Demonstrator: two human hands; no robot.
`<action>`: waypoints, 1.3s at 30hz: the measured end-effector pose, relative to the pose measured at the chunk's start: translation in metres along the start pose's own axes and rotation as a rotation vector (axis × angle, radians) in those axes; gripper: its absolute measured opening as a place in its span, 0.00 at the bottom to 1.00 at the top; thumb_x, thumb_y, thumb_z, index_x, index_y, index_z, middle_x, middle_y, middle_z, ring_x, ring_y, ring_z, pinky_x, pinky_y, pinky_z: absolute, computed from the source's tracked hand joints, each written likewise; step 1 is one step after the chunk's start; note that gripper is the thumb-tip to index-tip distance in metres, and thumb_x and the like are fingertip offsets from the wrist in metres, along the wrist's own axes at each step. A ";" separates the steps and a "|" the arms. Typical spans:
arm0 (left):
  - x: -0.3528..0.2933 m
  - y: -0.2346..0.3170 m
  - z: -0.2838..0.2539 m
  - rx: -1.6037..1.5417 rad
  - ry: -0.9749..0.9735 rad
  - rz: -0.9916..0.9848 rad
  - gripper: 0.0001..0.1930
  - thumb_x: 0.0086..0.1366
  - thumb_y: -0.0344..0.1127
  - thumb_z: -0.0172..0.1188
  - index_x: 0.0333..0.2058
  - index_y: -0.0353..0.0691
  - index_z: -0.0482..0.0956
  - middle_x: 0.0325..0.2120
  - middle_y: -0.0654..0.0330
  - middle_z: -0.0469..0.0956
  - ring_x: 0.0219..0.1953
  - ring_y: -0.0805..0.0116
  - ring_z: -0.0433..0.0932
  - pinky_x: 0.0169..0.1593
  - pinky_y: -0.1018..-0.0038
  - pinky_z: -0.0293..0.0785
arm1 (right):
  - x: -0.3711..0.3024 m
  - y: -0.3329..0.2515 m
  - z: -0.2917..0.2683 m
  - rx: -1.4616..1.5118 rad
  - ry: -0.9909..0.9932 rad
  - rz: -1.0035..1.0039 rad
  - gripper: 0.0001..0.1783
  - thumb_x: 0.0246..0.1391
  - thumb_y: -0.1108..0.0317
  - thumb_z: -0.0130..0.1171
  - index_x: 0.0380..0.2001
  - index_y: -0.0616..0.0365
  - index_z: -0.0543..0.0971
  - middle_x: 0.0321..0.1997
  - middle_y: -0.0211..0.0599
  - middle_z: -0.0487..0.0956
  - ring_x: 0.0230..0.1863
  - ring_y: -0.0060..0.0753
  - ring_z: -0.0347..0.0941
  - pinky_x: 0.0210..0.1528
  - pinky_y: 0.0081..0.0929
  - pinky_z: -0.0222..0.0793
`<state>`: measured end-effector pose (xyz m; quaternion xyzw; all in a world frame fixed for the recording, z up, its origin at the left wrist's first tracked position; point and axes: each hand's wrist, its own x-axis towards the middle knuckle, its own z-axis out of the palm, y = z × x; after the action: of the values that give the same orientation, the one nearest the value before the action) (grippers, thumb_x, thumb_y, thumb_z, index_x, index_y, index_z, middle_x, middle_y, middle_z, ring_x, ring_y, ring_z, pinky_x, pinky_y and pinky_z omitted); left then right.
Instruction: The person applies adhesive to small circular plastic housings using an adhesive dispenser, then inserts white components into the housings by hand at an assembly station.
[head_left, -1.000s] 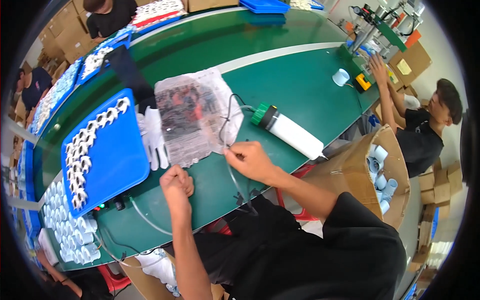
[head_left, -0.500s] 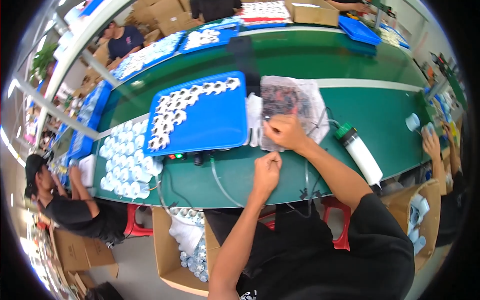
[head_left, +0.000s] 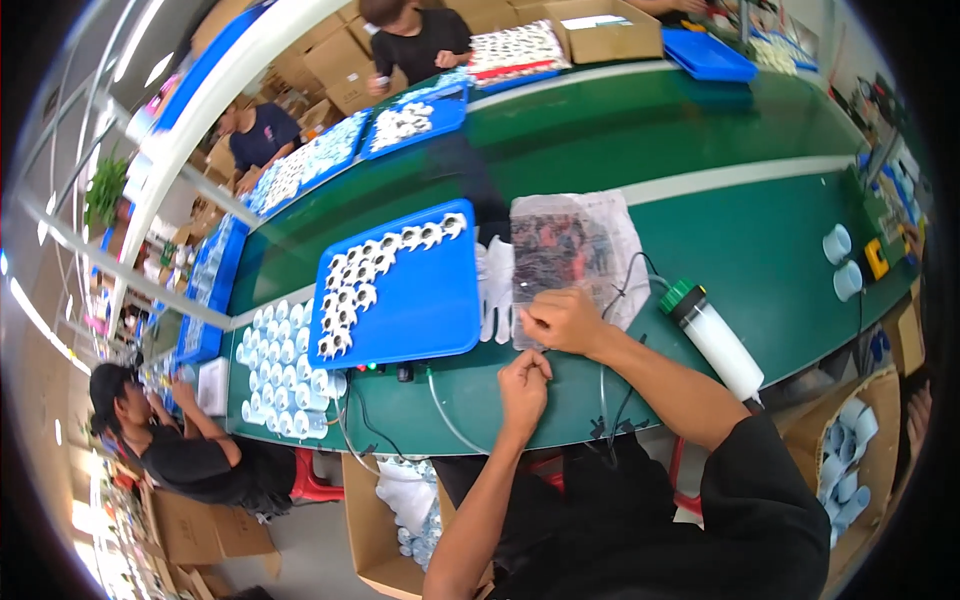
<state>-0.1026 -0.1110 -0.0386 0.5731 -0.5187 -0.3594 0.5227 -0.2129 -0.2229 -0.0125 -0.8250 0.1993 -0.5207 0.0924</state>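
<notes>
My right hand point(head_left: 562, 320) is closed, fingers curled, at the near edge of a shiny clear plastic sheet or bag point(head_left: 565, 245) with a dark and reddish pattern. It lies on a white wrap point(head_left: 628, 215). Just nearer to me, my left hand point(head_left: 525, 392) is closed by the table edge, its fingertips pinched together. Whatever either hand holds is too small or hidden to make out. Left of the bag lie white gloves point(head_left: 495, 285). Beyond them a blue tray point(head_left: 425, 315) carries rows of white, spiky-edged parts point(head_left: 345, 300) with dark centres along its far and left sides.
A white cartridge with a green cap point(head_left: 725, 345) lies at right, with tubes and cables nearby. Many pale-blue cups point(head_left: 285, 370) stand left of the tray; two more cups point(head_left: 847, 281) stand far right. Cartons point(head_left: 385, 575) flank me below the green table point(head_left: 740, 240). Co-workers sit around.
The view has tilted, so the table sits lower in the picture. My right hand has drawn slightly nearer on the bag. At far right, a co-worker's hand has left the cups.
</notes>
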 end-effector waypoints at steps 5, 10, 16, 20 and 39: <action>-0.001 0.004 -0.003 0.186 0.012 0.041 0.10 0.53 0.20 0.43 0.20 0.32 0.74 0.12 0.55 0.71 0.15 0.68 0.71 0.22 0.70 0.65 | 0.001 -0.002 0.004 0.031 0.015 -0.041 0.14 0.47 0.70 0.62 0.13 0.56 0.69 0.14 0.34 0.70 0.17 0.39 0.72 0.19 0.36 0.66; -0.005 0.011 0.005 0.246 -0.111 0.059 0.08 0.56 0.21 0.47 0.25 0.35 0.75 0.18 0.49 0.75 0.22 0.53 0.77 0.29 0.63 0.71 | -0.006 0.004 -0.003 0.005 0.015 0.026 0.14 0.46 0.72 0.62 0.12 0.56 0.71 0.14 0.34 0.70 0.17 0.38 0.71 0.18 0.35 0.65; -0.004 0.011 0.000 0.330 -0.120 0.174 0.08 0.57 0.22 0.47 0.27 0.36 0.76 0.21 0.49 0.76 0.22 0.52 0.77 0.29 0.63 0.71 | 0.001 0.008 0.002 -0.020 -0.018 0.041 0.15 0.45 0.73 0.63 0.12 0.56 0.69 0.14 0.35 0.68 0.16 0.39 0.68 0.17 0.35 0.61; -0.005 0.018 0.000 0.219 -0.127 0.093 0.09 0.57 0.22 0.46 0.26 0.35 0.77 0.17 0.50 0.74 0.18 0.59 0.74 0.25 0.66 0.66 | -0.003 0.013 -0.006 -0.080 0.031 0.098 0.17 0.44 0.77 0.63 0.12 0.56 0.66 0.13 0.35 0.64 0.14 0.40 0.64 0.16 0.37 0.56; 0.004 0.000 -0.007 -0.042 -0.123 -0.054 0.11 0.56 0.17 0.43 0.23 0.32 0.75 0.12 0.65 0.67 0.16 0.81 0.63 0.21 0.78 0.55 | 0.059 0.081 -0.228 -0.698 -0.108 0.360 0.13 0.56 0.55 0.57 0.30 0.54 0.79 0.29 0.43 0.80 0.33 0.49 0.77 0.36 0.43 0.74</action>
<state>-0.0954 -0.1130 -0.0369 0.5526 -0.5264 -0.4190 0.4919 -0.4141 -0.3091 0.1077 -0.7849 0.5005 -0.3532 -0.0935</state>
